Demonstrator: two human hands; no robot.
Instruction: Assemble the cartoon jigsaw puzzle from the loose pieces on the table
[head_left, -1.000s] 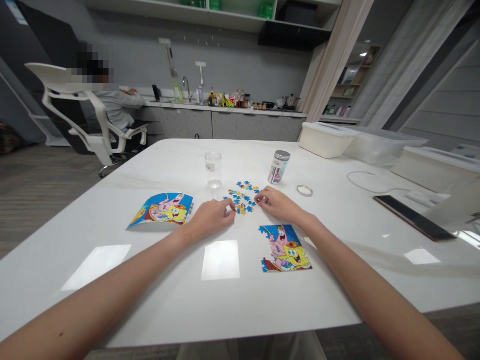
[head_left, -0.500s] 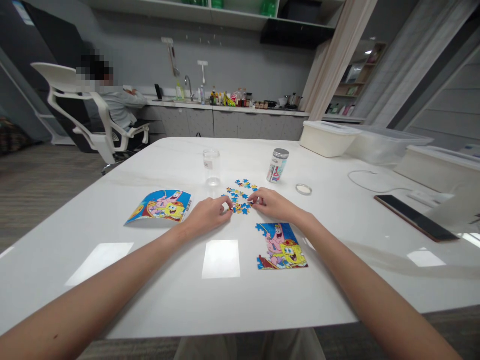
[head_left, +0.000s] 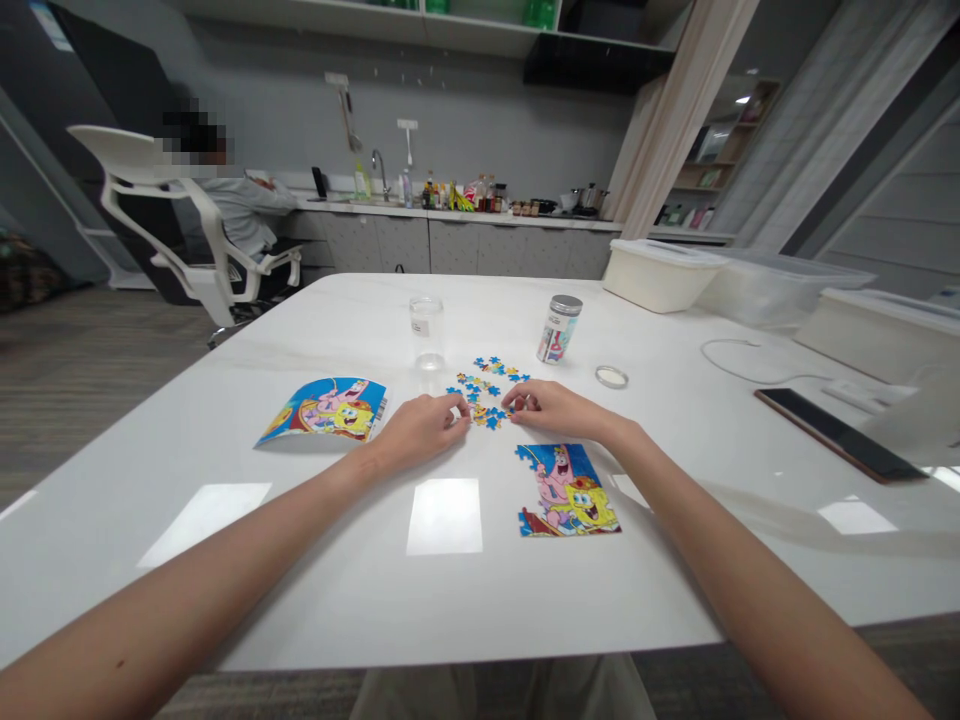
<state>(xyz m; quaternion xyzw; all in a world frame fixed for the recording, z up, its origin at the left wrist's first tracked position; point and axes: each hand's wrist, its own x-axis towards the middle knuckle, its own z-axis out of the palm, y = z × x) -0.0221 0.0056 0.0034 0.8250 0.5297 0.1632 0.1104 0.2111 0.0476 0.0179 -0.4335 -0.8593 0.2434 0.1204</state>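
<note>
Loose jigsaw puzzle pieces (head_left: 493,388) in blue, yellow and orange lie in a small heap mid-table. My left hand (head_left: 426,428) rests at the heap's left edge, thumb and fingers curled together; whatever is between the fingertips is too small to make out. At the right edge, my right hand (head_left: 551,408) has its fingers bent and its thumb near the index finger, at a puzzle piece. Below it lies a partly joined puzzle (head_left: 574,492) of cartoon figures, its left side jagged. A curved picture sheet (head_left: 330,408) with the same figures lies left of my left hand.
Behind the heap stand an open clear jar (head_left: 427,335) and a lidded printed jar (head_left: 559,330). A round lid (head_left: 611,377) lies to the right. Storage boxes (head_left: 664,275), a cable and a dark tablet-like device (head_left: 836,435) occupy the right side. A person (head_left: 244,215) sits at the back left.
My right hand has shifted slightly at the heap's right edge, and more pieces show beside it. My left hand has barely moved. The whole view has shifted a little.
</note>
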